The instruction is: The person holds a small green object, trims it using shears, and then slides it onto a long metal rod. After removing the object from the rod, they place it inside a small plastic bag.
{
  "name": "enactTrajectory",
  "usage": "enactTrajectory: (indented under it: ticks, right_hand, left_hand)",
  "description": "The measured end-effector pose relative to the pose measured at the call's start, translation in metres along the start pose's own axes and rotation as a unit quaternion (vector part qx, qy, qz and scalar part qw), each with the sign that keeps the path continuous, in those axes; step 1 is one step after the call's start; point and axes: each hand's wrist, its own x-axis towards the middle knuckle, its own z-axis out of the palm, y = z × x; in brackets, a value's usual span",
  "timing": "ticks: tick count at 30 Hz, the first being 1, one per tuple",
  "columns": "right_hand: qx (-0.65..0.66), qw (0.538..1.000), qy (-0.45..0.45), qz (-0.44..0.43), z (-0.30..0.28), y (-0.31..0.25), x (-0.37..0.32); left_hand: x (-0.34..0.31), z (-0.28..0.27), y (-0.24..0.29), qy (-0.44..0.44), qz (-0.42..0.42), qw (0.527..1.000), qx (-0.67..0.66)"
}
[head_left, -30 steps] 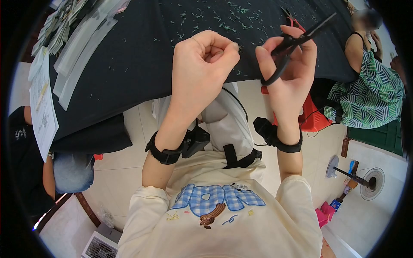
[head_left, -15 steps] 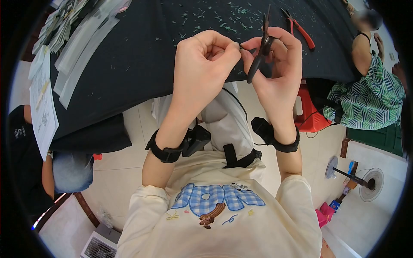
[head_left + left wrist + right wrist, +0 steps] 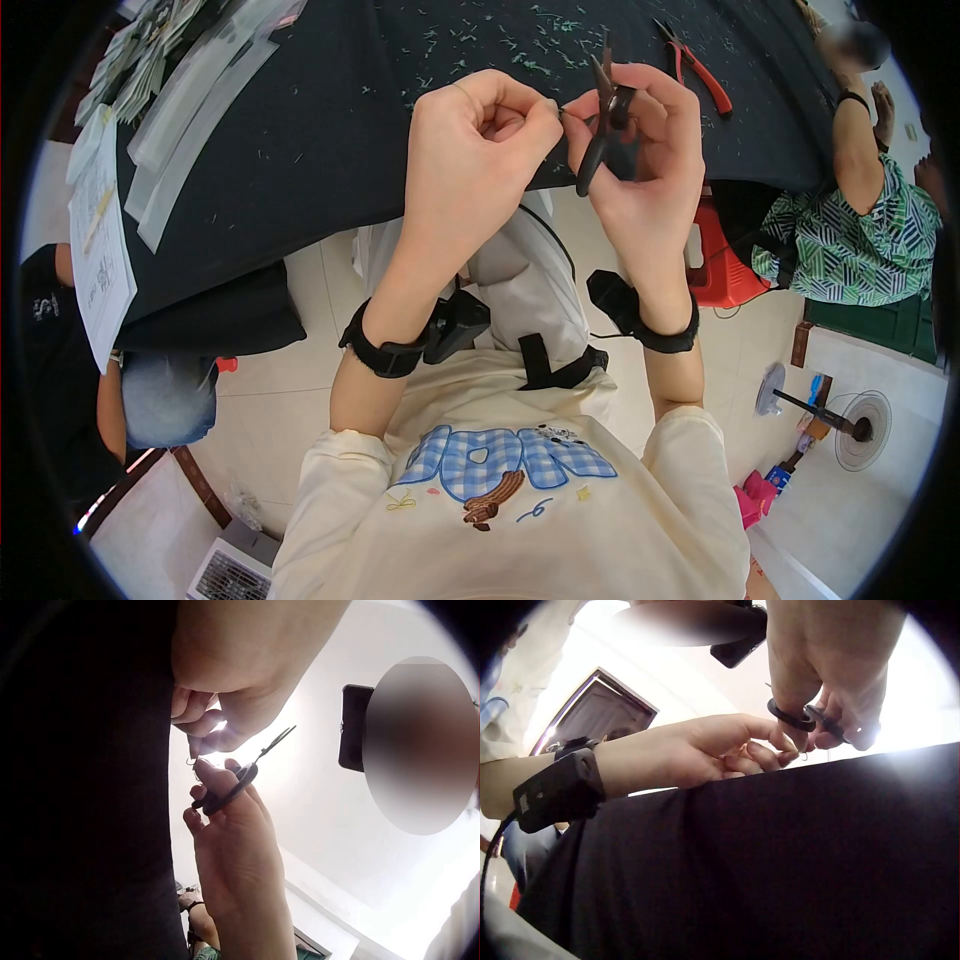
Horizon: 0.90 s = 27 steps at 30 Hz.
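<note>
My left hand (image 3: pixel 465 150) is over the table's front edge, thumb and forefinger pinching a tiny thin strand (image 3: pixel 192 761). A fine curved end of that strand shows at the fingertips in both wrist views; its kind cannot be told. Beside it, my right hand (image 3: pixel 655 170) holds black-handled scissors (image 3: pixel 592 165), the loops round its thumb and fingers. The blades point away from the body and stand slightly apart. Right thumb and forefinger tips come together at the strand, right by the left fingertips. In the right wrist view the scissors' loop (image 3: pixel 791 718) circles the thumb.
Green scraps (image 3: pixel 520 45) lie scattered over the black-covered table (image 3: pixel 330 130). Red-handled pliers (image 3: pixel 708 80) rest to the right. Clear plastic sleeves (image 3: pixel 190 130), stacked packets (image 3: pixel 150 60) and a written sheet (image 3: pixel 100 250) occupy the left. Another person (image 3: pixel 850 230) sits at the right.
My right hand has moved left to meet the left fingertips, and the scissors have swung from pointing right to pointing away. Their blades have since parted slightly. The left hand has barely moved.
</note>
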Motion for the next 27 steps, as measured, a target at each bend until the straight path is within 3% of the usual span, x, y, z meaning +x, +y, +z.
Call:
enactTrajectory:
  ticks: [10, 17, 23, 27]
  right_hand:
    - [-0.092, 0.994, -0.013, -0.050, -0.0010, -0.0011, 0.0014]
    - [-0.068, 0.996, -0.013, -0.052, -0.0042, -0.0009, 0.0003]
    - [-0.029, 0.999, -0.005, -0.027, -0.0054, 0.0032, -0.0015]
    - [0.030, 0.999, 0.020, 0.035, -0.0067, -0.0004, -0.0026]
  left_hand:
    - [0.0015, 0.0037, -0.0005, 0.018, 0.017, 0.999, -0.041]
    - [-0.0020, 0.0068, 0.0065, 0.011, -0.007, 1.000, -0.007]
    - [-0.0019, 0.0094, 0.0042, 0.021, 0.012, 1.000, -0.013]
    - [-0.0035, 0.0075, 0.0050, 0.010, 0.010, 1.000, 0.001]
